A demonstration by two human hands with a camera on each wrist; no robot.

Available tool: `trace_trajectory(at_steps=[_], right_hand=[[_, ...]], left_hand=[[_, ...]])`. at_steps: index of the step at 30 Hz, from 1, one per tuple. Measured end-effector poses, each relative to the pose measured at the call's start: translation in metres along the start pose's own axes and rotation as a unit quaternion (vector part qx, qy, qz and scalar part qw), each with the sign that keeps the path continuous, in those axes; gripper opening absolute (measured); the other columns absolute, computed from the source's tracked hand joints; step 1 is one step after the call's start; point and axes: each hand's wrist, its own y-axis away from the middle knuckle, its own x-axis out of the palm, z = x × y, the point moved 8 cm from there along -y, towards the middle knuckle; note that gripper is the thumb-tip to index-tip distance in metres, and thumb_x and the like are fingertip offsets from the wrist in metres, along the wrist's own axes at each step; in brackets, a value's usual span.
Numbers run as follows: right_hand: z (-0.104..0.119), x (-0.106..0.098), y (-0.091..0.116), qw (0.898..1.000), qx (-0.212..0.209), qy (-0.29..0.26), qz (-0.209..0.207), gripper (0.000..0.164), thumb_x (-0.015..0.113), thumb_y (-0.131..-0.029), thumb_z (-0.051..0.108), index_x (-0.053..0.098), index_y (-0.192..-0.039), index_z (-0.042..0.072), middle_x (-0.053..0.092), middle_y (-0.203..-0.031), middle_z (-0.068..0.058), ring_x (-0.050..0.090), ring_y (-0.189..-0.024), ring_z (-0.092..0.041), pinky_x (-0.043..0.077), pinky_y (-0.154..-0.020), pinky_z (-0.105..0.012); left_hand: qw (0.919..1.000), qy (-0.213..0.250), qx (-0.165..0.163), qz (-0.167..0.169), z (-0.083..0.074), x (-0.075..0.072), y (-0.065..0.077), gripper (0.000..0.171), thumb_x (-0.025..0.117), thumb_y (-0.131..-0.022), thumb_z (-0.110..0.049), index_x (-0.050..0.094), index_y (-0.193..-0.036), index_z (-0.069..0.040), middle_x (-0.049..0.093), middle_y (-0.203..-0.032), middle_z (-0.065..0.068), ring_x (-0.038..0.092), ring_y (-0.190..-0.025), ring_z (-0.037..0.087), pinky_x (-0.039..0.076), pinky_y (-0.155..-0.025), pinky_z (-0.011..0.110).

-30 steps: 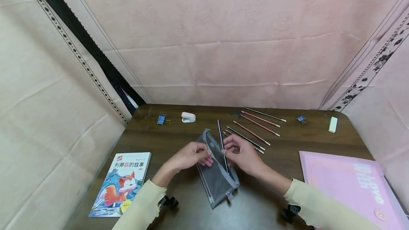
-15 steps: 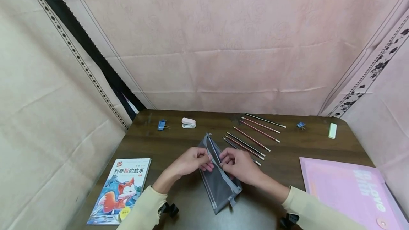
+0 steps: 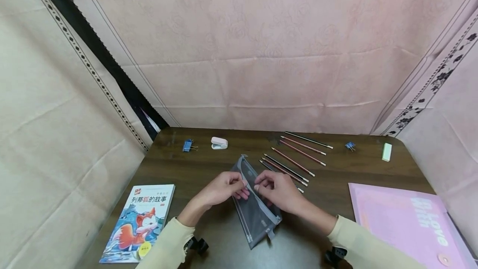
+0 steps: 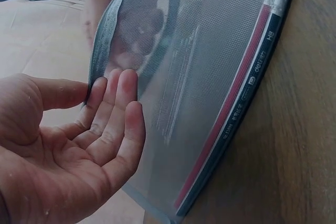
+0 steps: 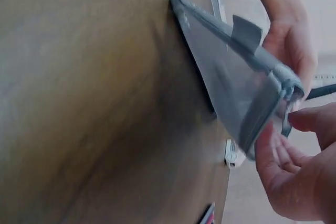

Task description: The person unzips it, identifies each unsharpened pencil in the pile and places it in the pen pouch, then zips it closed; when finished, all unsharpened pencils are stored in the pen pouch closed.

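- Nearest on the dark wood-grained counter (image 3: pixel 298 235): a fox-covered book (image 3: pixel 138 219) at left, a pink folder (image 3: pixel 396 219) at right.
- Mid-counter, a grey mesh pouch (image 3: pixel 254 215); the left hand (image 3: pixel 224 188) pinches its zipped edge; the right hand (image 3: pixel 278 190) is at its opening, grip unclear.
- Beyond, 7 pencils (image 3: pixel 293 162) lie aslant.
- Farther: 2 blue clips (image 3: pixel 187 145), a white stapler (image 3: pixel 219 143), a pale eraser (image 3: pixel 386 152).
- Behind, pale cloth (image 3: pixel 261 82), with a dark gap (image 3: pixel 87 32) at left.

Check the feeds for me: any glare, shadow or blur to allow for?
Head view: fairly even light, a pale sheen on the table toward the bottom edge, shadow right of the mesh pouch. Left wrist: dim, but some lettering on the dark pencil reads. Right wrist: soft and hazy, with a broad blurry shadow on the table.
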Motion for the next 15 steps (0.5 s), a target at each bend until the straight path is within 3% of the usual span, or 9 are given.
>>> trace_trajectory(at_steps=[4, 9, 12, 15], right_hand=[[-0.004, -0.019, -0.006, 0.999, -0.021, -0.025, -0.043, 0.013, 0.066, -0.091, 0.031, 0.066, -0.100, 0.022, 0.071, -0.086, -0.002, 0.067, -0.063, -0.026, 0.055, -0.051, -0.033], [-0.022, -0.052, -0.021, 0.992, -0.049, -0.013, -0.114, 0.010, 0.066, -0.091, 0.034, 0.066, -0.099, 0.028, 0.070, -0.087, -0.001, 0.065, -0.065, -0.025, 0.054, -0.055, -0.028], [-0.037, -0.075, -0.029, 0.988, -0.044, 0.019, -0.150, 0.012, 0.066, -0.091, 0.033, 0.066, -0.101, 0.026, 0.071, -0.088, 0.002, 0.065, -0.071, -0.017, 0.052, -0.062, -0.023], [-0.053, -0.093, -0.036, 0.986, -0.020, 0.044, -0.157, 0.013, 0.065, -0.092, 0.030, 0.066, -0.104, 0.023, 0.072, -0.091, 0.000, 0.066, -0.076, -0.017, 0.052, -0.065, -0.024]], left_hand=[[1.0000, 0.002, -0.006, -0.002, 0.002, -0.001, -0.001, 0.027, 0.052, -0.099, -0.025, 0.063, -0.097, -0.001, 0.073, -0.094, 0.013, 0.073, -0.086, 0.024, 0.058, -0.080, 0.039], [0.9999, 0.005, -0.008, -0.005, 0.003, -0.003, 0.001, 0.028, 0.053, -0.099, -0.027, 0.063, -0.099, -0.001, 0.073, -0.095, 0.014, 0.072, -0.087, 0.025, 0.058, -0.081, 0.040], [0.9999, 0.008, -0.006, -0.004, 0.002, -0.002, 0.002, 0.028, 0.054, -0.099, -0.027, 0.063, -0.100, 0.000, 0.072, -0.097, 0.015, 0.072, -0.089, 0.026, 0.058, -0.082, 0.041], [0.9999, 0.009, -0.007, -0.003, 0.002, -0.002, 0.002, 0.027, 0.054, -0.099, -0.027, 0.063, -0.100, -0.001, 0.072, -0.097, 0.015, 0.072, -0.089, 0.026, 0.058, -0.082, 0.041]])
